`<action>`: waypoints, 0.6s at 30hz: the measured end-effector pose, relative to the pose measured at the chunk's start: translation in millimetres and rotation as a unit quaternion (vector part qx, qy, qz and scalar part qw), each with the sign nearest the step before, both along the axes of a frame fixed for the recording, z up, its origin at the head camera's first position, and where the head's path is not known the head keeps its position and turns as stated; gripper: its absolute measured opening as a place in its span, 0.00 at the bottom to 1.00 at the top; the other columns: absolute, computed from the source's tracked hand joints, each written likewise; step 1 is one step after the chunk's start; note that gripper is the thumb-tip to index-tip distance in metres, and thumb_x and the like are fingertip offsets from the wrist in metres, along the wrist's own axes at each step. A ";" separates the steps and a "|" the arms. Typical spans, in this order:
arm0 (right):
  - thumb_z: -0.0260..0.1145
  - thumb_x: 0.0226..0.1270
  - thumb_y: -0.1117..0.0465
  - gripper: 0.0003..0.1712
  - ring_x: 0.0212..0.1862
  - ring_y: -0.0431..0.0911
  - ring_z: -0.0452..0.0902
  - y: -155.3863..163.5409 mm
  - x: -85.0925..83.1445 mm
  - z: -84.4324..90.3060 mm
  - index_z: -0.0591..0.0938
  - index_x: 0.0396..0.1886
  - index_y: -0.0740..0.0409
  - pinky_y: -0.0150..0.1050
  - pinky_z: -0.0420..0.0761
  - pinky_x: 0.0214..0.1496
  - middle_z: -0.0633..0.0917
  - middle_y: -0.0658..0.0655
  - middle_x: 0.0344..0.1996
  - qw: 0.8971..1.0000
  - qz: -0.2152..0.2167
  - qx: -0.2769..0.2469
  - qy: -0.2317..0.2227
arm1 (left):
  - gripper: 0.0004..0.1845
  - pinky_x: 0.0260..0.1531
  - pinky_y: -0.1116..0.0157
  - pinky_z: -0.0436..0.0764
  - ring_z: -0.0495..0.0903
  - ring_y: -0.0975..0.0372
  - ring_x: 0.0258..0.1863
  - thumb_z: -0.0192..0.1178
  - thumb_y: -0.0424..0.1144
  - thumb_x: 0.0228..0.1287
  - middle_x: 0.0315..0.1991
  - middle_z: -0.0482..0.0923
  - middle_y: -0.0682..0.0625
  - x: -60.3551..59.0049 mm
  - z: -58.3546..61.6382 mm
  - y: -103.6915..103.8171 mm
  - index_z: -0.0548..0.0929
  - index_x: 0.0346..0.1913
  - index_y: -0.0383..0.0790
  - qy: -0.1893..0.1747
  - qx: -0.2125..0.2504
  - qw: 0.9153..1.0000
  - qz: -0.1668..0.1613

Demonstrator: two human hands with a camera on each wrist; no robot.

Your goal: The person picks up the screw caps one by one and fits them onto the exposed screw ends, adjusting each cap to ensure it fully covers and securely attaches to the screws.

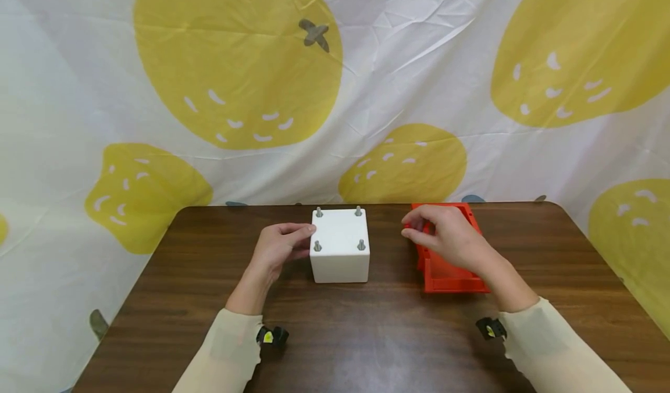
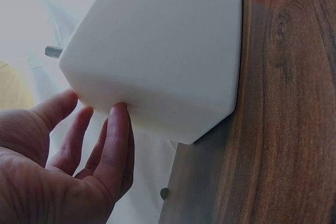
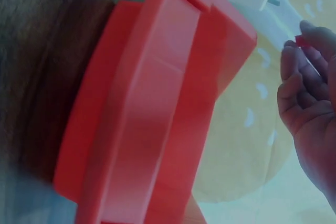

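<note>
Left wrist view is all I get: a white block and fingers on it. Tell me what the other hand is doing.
Observer: The right hand hovers over a red bin right of the white block, pinching a small red piece.
Operator: Give me the block's top.
Observer: Four grey threaded studs stand up from it, one near each corner.
Operator: Say where the left hand sits on it.
Observer: The left hand rests its fingertips on the block's left side, near the top edge.
</note>
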State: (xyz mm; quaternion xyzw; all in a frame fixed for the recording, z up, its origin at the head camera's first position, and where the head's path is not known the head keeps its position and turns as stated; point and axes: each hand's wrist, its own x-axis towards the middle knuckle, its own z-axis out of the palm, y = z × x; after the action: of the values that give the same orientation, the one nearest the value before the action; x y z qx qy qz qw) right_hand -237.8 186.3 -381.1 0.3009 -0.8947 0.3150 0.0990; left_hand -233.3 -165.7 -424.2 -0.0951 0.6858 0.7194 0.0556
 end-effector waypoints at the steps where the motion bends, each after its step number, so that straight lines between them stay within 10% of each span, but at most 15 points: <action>1: 0.81 0.65 0.64 0.09 0.33 0.40 0.79 -0.1 0.3 -1.2 0.90 0.42 0.53 0.34 0.83 0.33 0.84 0.43 0.30 1.000 0.000 -0.014 -0.005 | 0.18 0.41 0.59 0.92 0.90 0.56 0.39 0.76 0.37 0.67 0.51 0.88 0.39 -0.1 -0.1 0.0 0.89 0.54 0.29 0.000 -0.001 1.000 0.000; 18: 0.80 0.67 0.61 0.12 0.36 0.43 0.81 -10.4 3.9 -4.0 0.91 0.48 0.50 0.33 0.84 0.36 0.88 0.45 0.34 0.992 0.004 -0.112 -0.054 | 0.17 0.40 0.59 0.92 0.89 0.56 0.38 0.76 0.37 0.67 0.51 0.88 0.40 0.2 0.7 0.4 0.89 0.53 0.29 -0.001 -0.001 1.000 0.002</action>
State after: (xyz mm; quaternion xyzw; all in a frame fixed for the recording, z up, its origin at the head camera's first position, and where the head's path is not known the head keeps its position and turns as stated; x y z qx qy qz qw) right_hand -234.0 175.9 -385.1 0.2739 -0.8569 0.4290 0.0822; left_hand -233.0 -165.4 -423.6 -0.0971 0.6864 0.7186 0.0546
